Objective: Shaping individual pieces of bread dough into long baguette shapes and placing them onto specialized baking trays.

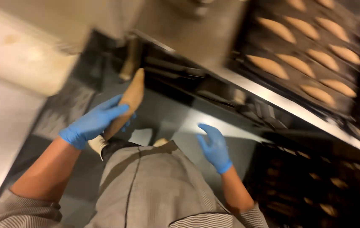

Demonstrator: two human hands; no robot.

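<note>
Tan and tapered, the loaf (130, 101) sits in the left hand (93, 122), fingers closed round its lower half, out over the dark floor (163, 114). It looks light, soft inside and easily dented — best gripped gently round the thick middle. Its long axis runs steeply, tip up and away. The right hand (214, 147) hangs open, empty — near the rack (272, 99) of trays.

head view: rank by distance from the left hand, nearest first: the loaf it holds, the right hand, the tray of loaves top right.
1. Long tan loaf: in the left hand itself, touching.
2. Right hand: across the body, right of centre, empty and open.
3. Tray of loaves: upper right, on the rack, farthest.
</note>
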